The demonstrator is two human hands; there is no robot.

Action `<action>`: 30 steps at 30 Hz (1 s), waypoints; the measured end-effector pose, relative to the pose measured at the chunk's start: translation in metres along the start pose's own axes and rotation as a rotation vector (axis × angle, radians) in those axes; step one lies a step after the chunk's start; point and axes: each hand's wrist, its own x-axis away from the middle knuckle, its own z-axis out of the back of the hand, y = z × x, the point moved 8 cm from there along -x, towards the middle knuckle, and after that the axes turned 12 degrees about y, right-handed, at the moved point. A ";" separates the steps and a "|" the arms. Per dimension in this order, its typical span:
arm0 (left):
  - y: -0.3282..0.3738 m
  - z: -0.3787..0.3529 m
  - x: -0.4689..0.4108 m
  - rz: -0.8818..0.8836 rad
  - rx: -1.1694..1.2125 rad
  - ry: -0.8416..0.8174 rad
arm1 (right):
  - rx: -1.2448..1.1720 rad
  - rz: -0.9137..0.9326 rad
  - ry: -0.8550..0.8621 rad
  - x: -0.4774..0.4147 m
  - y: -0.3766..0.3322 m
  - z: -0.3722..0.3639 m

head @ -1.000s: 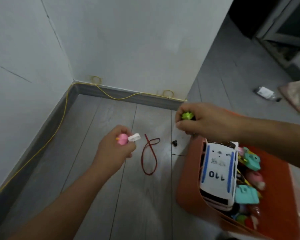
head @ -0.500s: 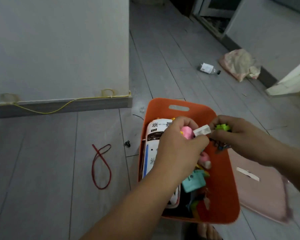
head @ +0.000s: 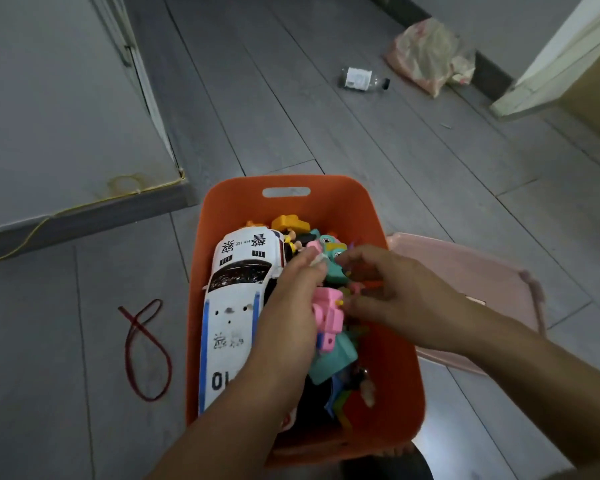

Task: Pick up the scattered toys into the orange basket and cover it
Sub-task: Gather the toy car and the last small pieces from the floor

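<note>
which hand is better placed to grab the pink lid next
Right, probably. The right hand is at the side of the orange plastic basket where the flat pink plastic lid lies; the left hand would have to cross over.

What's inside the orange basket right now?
A police car, pink toy, teal toy and orange toy; the left hand and right hand reach in. The basket floor, and anything the hands hold, is covered.

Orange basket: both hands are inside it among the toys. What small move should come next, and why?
Probably let go and lift both hands out: left hand and right hand sit low among the toys in the orange basket, blur hiding any grip. The pink lid lies on the floor beside it, not on.
</note>
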 end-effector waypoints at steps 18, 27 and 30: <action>-0.016 -0.027 -0.003 0.000 -0.076 -0.219 | -0.412 -0.414 0.386 0.001 0.137 0.081; -0.049 -0.076 0.034 -0.447 -1.063 -0.395 | 0.242 -0.465 0.155 0.029 0.260 0.033; -0.058 -0.085 0.043 -0.691 -1.346 -0.303 | 0.367 -0.446 0.120 0.021 0.276 0.020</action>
